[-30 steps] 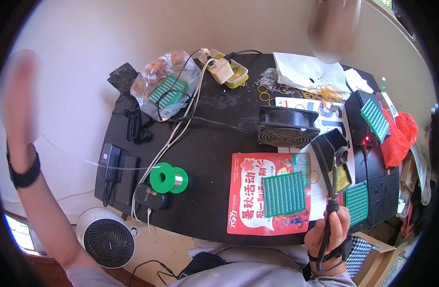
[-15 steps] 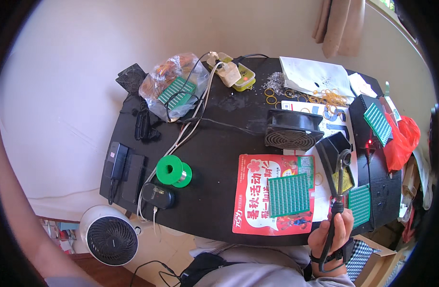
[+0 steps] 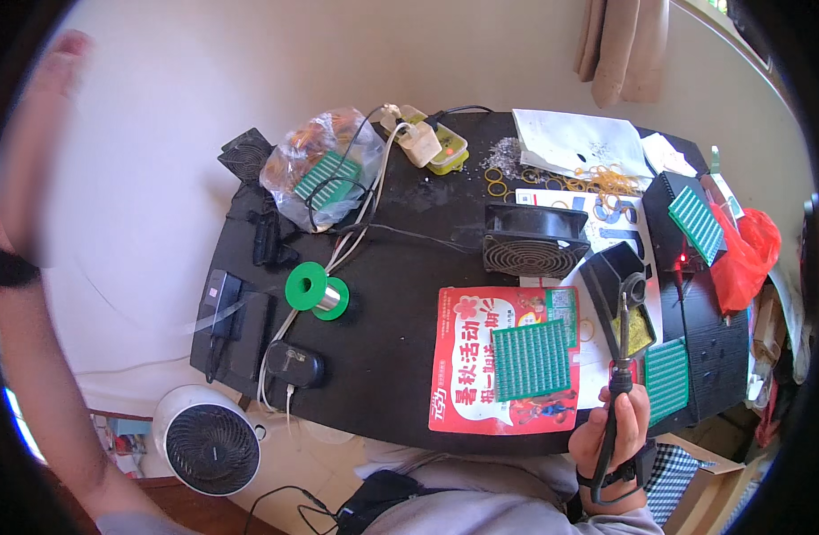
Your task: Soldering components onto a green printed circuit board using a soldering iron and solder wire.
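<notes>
Head: left hand (image 3: 44,147) raised, right hand (image 3: 634,417) low.

- We see a black table (image 3: 401,330), curved along its front edge.
- On its left side we find a green spool (image 3: 320,294), with a rounded black case (image 3: 295,366) near it, and a dark flat box (image 3: 247,334).
- Toward the back left we make out a clear plastic bag (image 3: 280,178); to its right, a yellow-green tray (image 3: 452,153).
- Farther along the back we spot pale scraps (image 3: 500,159) and a large white sheet (image 3: 552,143).
- Nearer us lies a red leaflet (image 3: 445,343).
- At right we notice a green circuit board (image 3: 666,379) and a black box (image 3: 664,214).
</notes>
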Tool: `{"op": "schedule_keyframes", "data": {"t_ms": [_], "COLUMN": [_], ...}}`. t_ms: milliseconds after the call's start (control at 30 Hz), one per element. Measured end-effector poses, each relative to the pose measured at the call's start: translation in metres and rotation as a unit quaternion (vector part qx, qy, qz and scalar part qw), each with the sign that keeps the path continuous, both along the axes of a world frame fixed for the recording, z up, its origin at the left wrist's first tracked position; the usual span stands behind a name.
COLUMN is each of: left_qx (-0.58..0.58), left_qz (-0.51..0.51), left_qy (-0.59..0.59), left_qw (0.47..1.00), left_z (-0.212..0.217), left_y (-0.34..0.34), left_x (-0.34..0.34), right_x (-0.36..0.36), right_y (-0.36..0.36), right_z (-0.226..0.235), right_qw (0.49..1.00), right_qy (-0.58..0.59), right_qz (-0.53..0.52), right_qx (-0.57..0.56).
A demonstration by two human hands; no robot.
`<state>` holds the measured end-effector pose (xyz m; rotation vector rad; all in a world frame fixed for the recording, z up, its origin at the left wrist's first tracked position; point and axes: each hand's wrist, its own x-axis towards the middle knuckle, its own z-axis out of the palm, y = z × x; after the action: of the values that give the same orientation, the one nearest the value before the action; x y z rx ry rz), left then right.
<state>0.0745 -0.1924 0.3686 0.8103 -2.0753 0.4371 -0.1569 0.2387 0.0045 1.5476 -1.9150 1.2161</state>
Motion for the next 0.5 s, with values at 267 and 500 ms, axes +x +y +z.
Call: {"op": "schedule_keyframes", "data": {"t_ms": [267,500], "left_qx": [0.259,0.321], "left_qz": [0.004,0.079], "left_qy": [-0.414,-0.318], "left_qw": [0.873,0.889], "left_z": [-0.259,-0.267], "left_y": [0.052,0.062], "left_x": [0.021,0.009], "right_x": [0.001,-0.002], "right_y": [0.001,0.002], "right_z": [-0.002,0.000], "right_qw": [1.000,1.000], "right_qy": [0.004,0.016], "right_qz": [0.004,0.006], "right_qx": [-0.017,-0.010]}}
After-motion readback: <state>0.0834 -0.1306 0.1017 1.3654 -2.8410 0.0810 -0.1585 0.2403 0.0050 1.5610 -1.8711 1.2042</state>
